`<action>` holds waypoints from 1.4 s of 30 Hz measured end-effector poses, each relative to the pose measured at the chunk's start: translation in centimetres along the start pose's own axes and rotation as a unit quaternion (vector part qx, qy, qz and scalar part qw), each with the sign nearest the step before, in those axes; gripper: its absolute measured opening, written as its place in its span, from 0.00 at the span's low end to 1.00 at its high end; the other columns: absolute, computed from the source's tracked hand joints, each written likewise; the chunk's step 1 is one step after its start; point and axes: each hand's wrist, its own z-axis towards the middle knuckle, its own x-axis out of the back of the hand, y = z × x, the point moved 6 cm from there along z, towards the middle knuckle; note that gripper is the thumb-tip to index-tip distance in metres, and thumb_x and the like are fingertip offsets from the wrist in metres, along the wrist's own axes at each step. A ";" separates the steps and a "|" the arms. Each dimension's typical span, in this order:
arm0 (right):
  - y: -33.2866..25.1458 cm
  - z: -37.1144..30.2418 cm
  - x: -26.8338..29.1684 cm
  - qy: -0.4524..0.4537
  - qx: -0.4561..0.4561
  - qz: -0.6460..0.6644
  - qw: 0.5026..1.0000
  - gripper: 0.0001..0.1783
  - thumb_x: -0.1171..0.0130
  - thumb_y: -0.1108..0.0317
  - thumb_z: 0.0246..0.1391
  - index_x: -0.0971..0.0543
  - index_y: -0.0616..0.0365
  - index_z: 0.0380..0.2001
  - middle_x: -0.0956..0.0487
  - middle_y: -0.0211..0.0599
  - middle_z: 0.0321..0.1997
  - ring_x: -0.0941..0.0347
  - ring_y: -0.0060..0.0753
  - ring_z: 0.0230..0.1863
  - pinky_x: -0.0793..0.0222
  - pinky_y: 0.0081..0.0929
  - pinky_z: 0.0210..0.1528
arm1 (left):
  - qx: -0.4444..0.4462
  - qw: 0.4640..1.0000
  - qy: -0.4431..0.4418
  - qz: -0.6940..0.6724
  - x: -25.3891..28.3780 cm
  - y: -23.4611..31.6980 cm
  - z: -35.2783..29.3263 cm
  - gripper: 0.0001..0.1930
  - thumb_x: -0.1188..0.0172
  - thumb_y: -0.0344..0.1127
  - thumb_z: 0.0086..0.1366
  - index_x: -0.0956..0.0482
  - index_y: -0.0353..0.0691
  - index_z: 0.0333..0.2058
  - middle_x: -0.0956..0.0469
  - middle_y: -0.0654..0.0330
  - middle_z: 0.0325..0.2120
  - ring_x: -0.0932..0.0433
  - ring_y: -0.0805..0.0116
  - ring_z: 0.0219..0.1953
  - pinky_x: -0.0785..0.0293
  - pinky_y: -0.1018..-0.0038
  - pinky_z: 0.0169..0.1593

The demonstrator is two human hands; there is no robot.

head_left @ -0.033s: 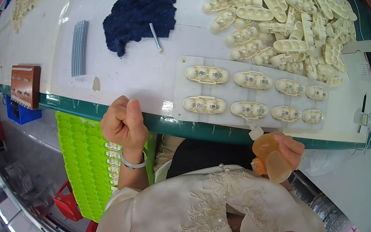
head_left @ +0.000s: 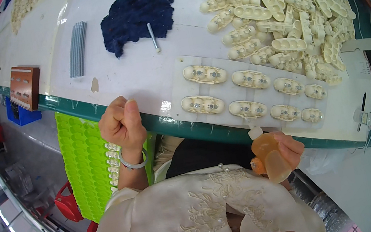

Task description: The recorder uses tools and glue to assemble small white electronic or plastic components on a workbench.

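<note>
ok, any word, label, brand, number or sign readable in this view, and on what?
None readable.
Faint grey marks on the flat white surface at far right: too small to read.
Small marks on the reddish-brown rectangular block: too small to tell if lettering.
Translucent amber squeeze bottle in the right hand: no lettering shows.

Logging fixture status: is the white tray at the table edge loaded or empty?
Loaded: eight cream parts sit on the white tray, in two rows of four.

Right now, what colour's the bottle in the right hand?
Bottle: translucent amber-orange, shows best in head view.
</note>
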 end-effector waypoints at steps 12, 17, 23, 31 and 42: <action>0.0 0.1 -0.4 -0.011 0.013 -0.042 0.999 0.20 0.38 0.76 0.39 0.32 0.65 0.37 0.32 0.49 0.41 0.27 0.44 0.32 0.25 0.37 0.28 | -0.010 1.000 0.002 0.025 0.1 -0.1 -0.2 0.19 0.47 0.21 0.57 0.45 0.39 0.13 0.45 0.68 0.09 0.50 0.80 0.13 0.57 0.81 0.17; -0.1 0.3 -0.1 0.019 0.026 0.019 0.999 0.20 0.37 0.75 0.39 0.32 0.65 0.38 0.32 0.49 0.41 0.27 0.43 0.32 0.24 0.35 0.28 | 0.003 0.999 0.016 0.027 0.3 -0.2 -0.2 0.19 0.47 0.21 0.57 0.46 0.40 0.13 0.45 0.68 0.09 0.51 0.80 0.14 0.57 0.81 0.18; -0.1 0.2 0.1 0.013 0.022 0.008 1.000 0.24 0.34 0.74 0.37 0.33 0.64 0.39 0.33 0.48 0.41 0.27 0.42 0.32 0.23 0.35 0.29 | 0.007 1.000 0.020 0.021 0.3 -0.4 -0.1 0.19 0.47 0.20 0.57 0.46 0.40 0.13 0.46 0.69 0.09 0.51 0.81 0.14 0.57 0.81 0.18; 0.0 0.1 0.1 -0.012 0.003 0.012 1.000 0.22 0.38 0.75 0.42 0.36 0.65 0.41 0.36 0.48 0.44 0.29 0.46 0.35 0.25 0.39 0.34 | 0.029 0.999 0.034 0.011 0.3 -0.4 -0.2 0.19 0.48 0.19 0.57 0.46 0.40 0.13 0.45 0.69 0.11 0.50 0.81 0.16 0.55 0.82 0.20; 0.0 0.0 0.4 -0.009 -0.010 -0.009 1.000 0.26 0.33 0.71 0.38 0.34 0.66 0.40 0.37 0.47 0.43 0.28 0.42 0.34 0.25 0.37 0.32 | 0.045 0.999 0.015 0.000 0.2 -0.6 -0.1 0.17 0.53 0.23 0.61 0.46 0.41 0.15 0.44 0.68 0.12 0.49 0.82 0.16 0.54 0.82 0.20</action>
